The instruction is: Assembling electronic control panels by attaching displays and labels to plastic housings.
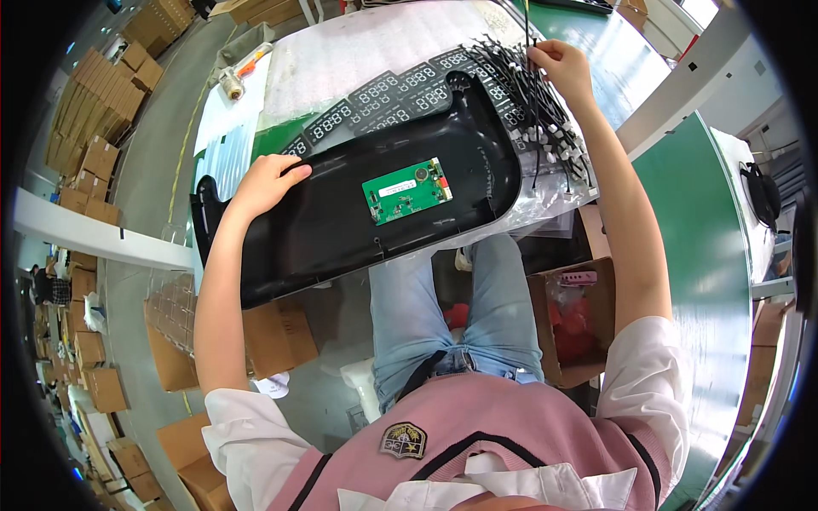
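A large black plastic shell [319, 226] lies tilted across the near edge of the table, its hollow side up. On its inner face sits a green circuit board [396, 209] with a white label and small connectors. My left hand [264, 186] grips the shell's far edge toward the left, thumb over the inside. At the far right my right hand [562, 68] is closed, pinching a thin black cable [534, 94] between thumb and fingers. That cable rises from a pile of black cables [558, 149] with white plugs, heaped beside the shell's right end.
Dark panels with digit displays [375, 100] lie beyond the shell on the table. An orange-and-white tool [243, 75] rests at the far left. White posts [102, 228] flank the table. An open cardboard box [601, 298] with red items stands low right; more boxes [281, 336] stand low left.
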A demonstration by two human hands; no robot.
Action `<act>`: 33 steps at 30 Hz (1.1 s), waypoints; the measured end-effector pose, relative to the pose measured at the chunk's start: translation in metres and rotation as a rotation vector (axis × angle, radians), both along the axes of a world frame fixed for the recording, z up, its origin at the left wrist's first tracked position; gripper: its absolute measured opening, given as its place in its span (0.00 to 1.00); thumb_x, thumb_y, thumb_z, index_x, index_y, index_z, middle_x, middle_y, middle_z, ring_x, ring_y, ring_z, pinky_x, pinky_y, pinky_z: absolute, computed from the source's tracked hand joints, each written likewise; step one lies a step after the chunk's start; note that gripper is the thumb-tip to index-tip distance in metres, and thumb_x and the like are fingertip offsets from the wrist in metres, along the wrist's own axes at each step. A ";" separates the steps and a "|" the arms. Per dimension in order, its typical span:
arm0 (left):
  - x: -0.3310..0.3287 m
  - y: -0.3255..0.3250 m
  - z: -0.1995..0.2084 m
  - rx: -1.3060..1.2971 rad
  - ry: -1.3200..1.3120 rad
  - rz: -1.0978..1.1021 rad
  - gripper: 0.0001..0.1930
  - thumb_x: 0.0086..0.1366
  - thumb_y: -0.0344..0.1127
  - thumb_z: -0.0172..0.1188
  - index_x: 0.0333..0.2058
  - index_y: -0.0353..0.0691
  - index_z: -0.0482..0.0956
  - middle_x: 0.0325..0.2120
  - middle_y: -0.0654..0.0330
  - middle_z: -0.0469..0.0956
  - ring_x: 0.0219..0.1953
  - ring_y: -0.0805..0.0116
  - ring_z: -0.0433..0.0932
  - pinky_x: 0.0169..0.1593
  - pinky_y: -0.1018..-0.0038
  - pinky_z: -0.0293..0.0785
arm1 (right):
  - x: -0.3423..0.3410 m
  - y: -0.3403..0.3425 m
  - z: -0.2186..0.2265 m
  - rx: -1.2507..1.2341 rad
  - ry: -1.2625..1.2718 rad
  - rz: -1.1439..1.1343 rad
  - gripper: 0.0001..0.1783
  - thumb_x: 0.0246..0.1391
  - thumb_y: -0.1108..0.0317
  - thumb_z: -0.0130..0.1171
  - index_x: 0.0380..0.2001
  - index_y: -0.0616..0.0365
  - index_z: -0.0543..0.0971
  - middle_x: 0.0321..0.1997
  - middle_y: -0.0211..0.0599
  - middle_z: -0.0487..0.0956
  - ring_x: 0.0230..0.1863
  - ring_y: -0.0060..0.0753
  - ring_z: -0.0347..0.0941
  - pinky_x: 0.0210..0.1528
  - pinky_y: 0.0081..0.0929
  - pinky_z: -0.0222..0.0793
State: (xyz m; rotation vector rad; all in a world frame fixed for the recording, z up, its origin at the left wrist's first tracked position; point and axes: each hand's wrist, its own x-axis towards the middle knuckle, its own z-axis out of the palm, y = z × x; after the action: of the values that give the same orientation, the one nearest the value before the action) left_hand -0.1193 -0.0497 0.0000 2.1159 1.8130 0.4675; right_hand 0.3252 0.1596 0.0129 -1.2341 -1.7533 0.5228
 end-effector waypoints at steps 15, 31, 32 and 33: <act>0.001 0.014 -0.017 -0.183 -0.072 -0.068 0.21 0.67 0.47 0.55 0.29 0.30 0.74 0.20 0.54 0.73 0.25 0.66 0.69 0.34 0.68 0.66 | -0.011 -0.033 0.038 -0.168 0.421 0.163 0.12 0.59 0.67 0.55 0.38 0.64 0.81 0.23 0.27 0.77 0.16 0.12 0.64 0.20 0.14 0.58; -0.015 0.025 -0.033 -0.192 -0.072 -0.084 0.24 0.67 0.51 0.55 0.25 0.30 0.72 0.16 0.53 0.69 0.21 0.64 0.66 0.30 0.66 0.63 | -0.074 -0.132 0.010 -0.302 -0.523 0.509 0.07 0.53 0.71 0.55 0.29 0.64 0.80 0.19 0.30 0.76 0.19 0.19 0.68 0.23 0.20 0.63; -0.015 0.027 -0.034 -0.200 -0.064 -0.090 0.24 0.67 0.51 0.55 0.24 0.30 0.72 0.15 0.54 0.68 0.20 0.65 0.65 0.30 0.66 0.63 | -0.076 -0.132 0.003 -0.276 -0.595 0.501 0.07 0.52 0.72 0.55 0.29 0.65 0.80 0.18 0.31 0.76 0.19 0.20 0.69 0.24 0.21 0.64; -0.016 0.028 -0.034 -0.207 -0.057 -0.096 0.25 0.67 0.51 0.55 0.24 0.30 0.72 0.15 0.54 0.68 0.20 0.65 0.64 0.30 0.67 0.62 | -0.077 -0.132 -0.002 -0.248 -0.666 0.494 0.07 0.51 0.73 0.56 0.28 0.65 0.80 0.18 0.32 0.75 0.20 0.22 0.69 0.25 0.23 0.65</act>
State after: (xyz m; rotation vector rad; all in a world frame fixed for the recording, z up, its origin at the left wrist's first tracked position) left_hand -0.1350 -0.0221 -0.0343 2.0161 1.6439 0.2984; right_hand 0.2485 0.0274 0.0111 -1.2218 -2.6587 0.6746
